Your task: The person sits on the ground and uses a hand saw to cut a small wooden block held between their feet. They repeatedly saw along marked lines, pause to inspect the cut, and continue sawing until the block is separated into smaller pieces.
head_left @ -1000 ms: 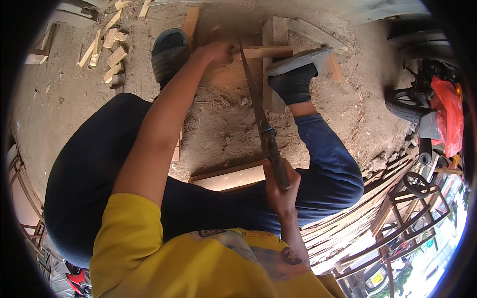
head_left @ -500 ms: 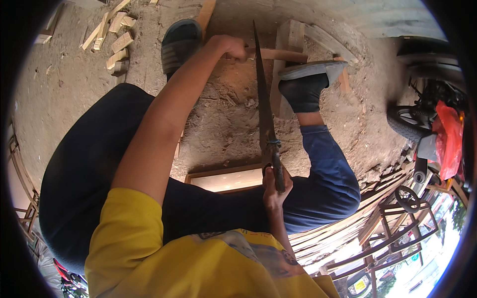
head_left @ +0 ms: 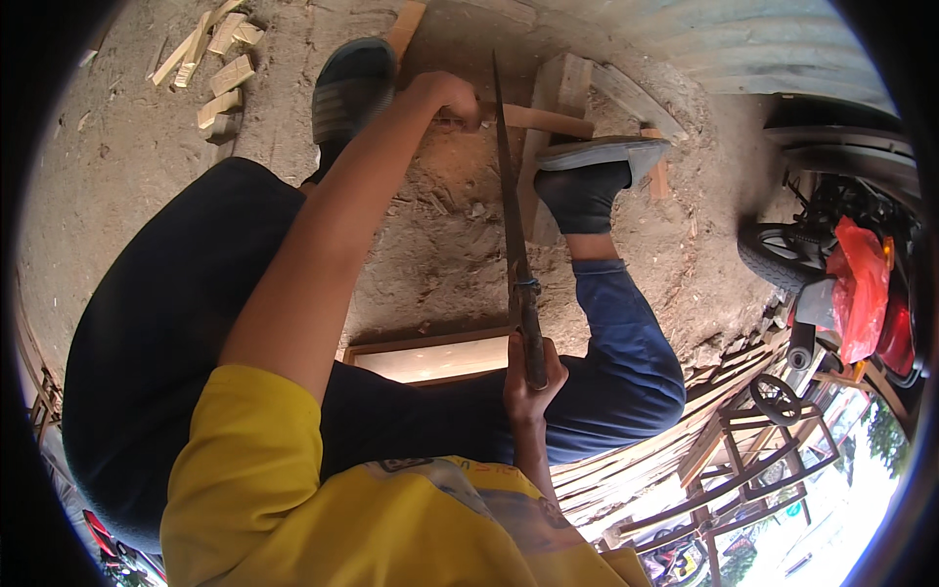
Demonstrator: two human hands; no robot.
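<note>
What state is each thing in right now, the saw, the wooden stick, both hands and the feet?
Left hand: closed on the wooden stick, pinning it down.
Right hand: closed on the saw's handle.
Saw: blade on edge, its far end at the stick.
Wooden stick: lying across a wooden block.
Right foot: planted beside the saw.
Left foot: flat on the dirt.
Offcuts: loose, scattered on the ground.

An open-air woodworking yard is showing here. Sawdust and chips are covering the dirt ground point(head_left: 440, 245), and wood offcuts point(head_left: 220, 59) are lying scattered at the upper left. A handsaw point(head_left: 514, 235) is crossing a wooden strip point(head_left: 548, 120) resting on a block. Stacked wooden slats point(head_left: 636, 460) and frames are leaning at the lower right, with a motorbike point(head_left: 841, 264) parked beside a corrugated wall point(head_left: 743, 49).
</note>
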